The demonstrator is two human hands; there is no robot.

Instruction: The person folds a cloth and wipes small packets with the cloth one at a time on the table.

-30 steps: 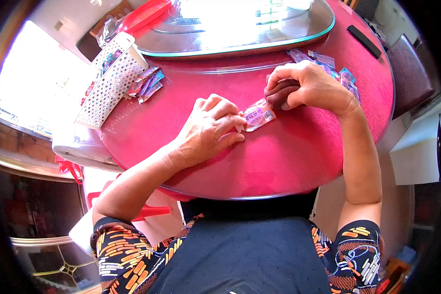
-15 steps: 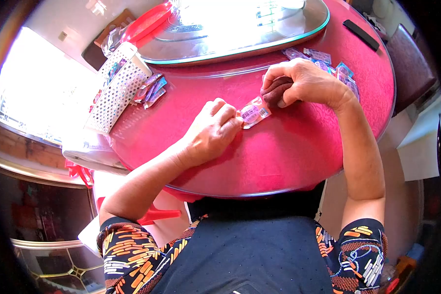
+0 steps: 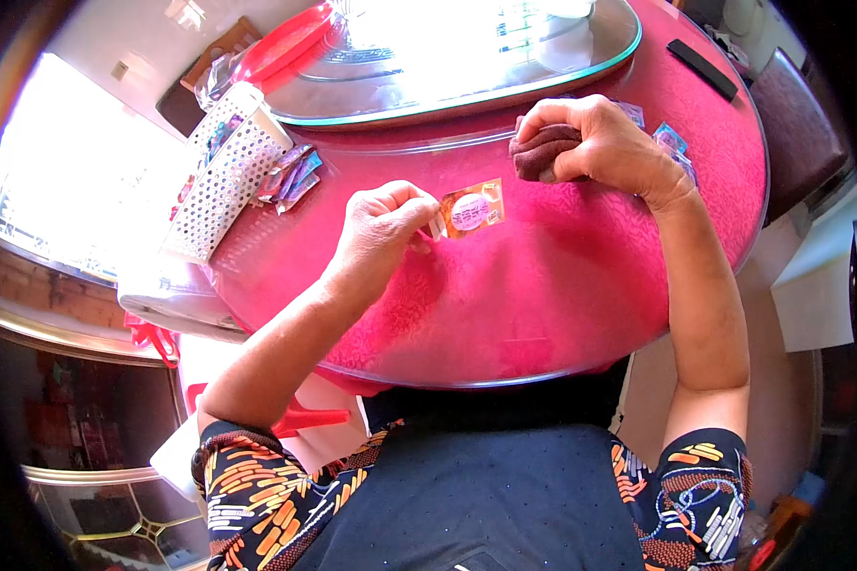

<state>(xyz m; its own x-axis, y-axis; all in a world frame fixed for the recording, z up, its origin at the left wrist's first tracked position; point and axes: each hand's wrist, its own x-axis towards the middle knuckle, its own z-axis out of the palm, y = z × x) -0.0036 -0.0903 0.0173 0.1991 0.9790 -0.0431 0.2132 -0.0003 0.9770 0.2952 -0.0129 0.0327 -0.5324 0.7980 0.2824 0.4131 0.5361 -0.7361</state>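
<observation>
Pinched by one end, a small printed packet (image 3: 474, 208) in orange and purple juts to the right from my left hand (image 3: 383, 221), raised over the red tabletop. My right hand (image 3: 607, 147) is closed on a bunched, dark brown cloth (image 3: 545, 152), apart from the packet. Behind and beside the right hand lie several similar packets (image 3: 671, 143), partly hidden by it. Further left, a white basket with dark dots (image 3: 233, 176) rests tilted with packets inside it. More packets (image 3: 293, 179) lie against its right side.
The round table (image 3: 505, 314) has a red cover under glass. A raised glass turntable (image 3: 428, 100) stands at the back, with a red tray (image 3: 286, 43) at its left. A black slim object (image 3: 702, 68) lies at the far right, near a dark chair (image 3: 800, 133).
My left hand has lifted the packet off the table, moving up and left, and turned it. My right hand, with the cloth, has risen slightly and drawn away from the packet.
</observation>
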